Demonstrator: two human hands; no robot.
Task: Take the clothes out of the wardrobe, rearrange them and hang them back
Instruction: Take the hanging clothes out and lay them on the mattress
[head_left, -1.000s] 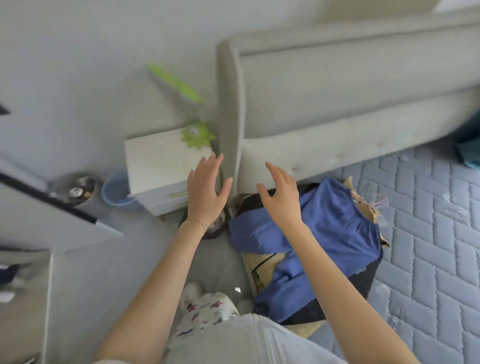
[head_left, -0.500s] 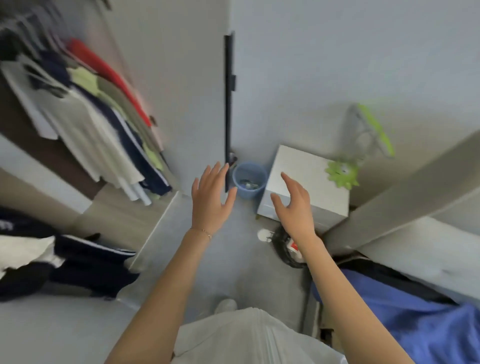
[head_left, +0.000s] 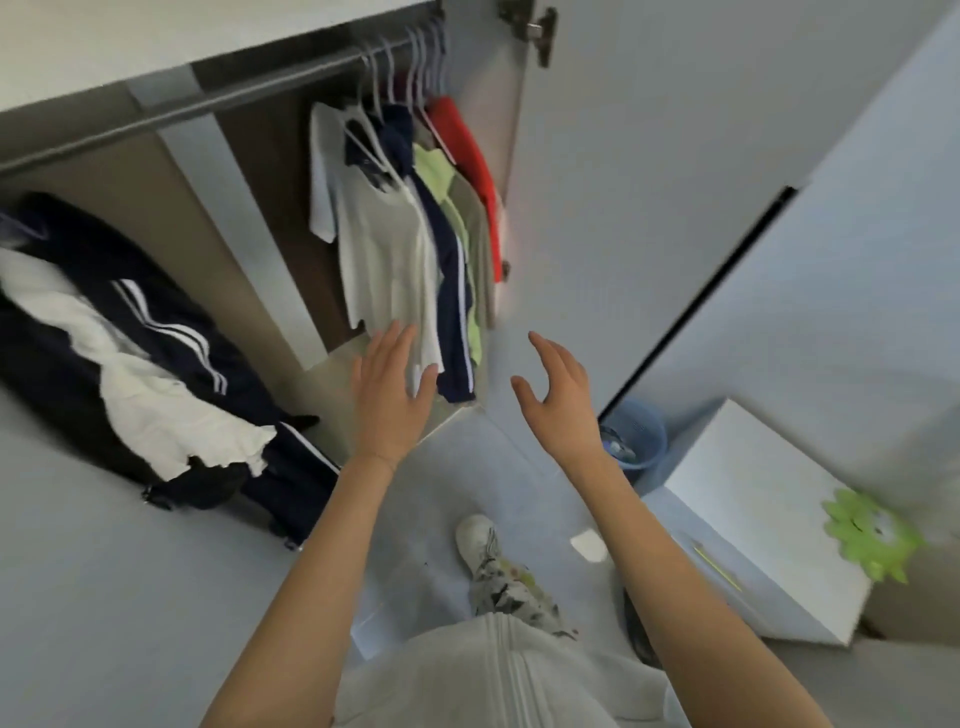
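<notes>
Turned further to the left than half a second ago, now facing the open brown wardrobe (head_left: 275, 156) directly. Holding nothing in the left hand (head_left: 387, 400) or the right hand (head_left: 558, 400): fingers spread wide, both raised near the hems. Hanging close together on white plastic hangers (head_left: 415, 49) at the right end of the grey metal rail (head_left: 208, 102): white short-sleeved shirt (head_left: 384, 249), navy white-striped garment (head_left: 452, 291), pale green top (head_left: 441, 171), red garment (head_left: 467, 145). Probably light, soft and limp, easy to slip off; best to take hold at the hanger hook, not the cloth.
</notes>
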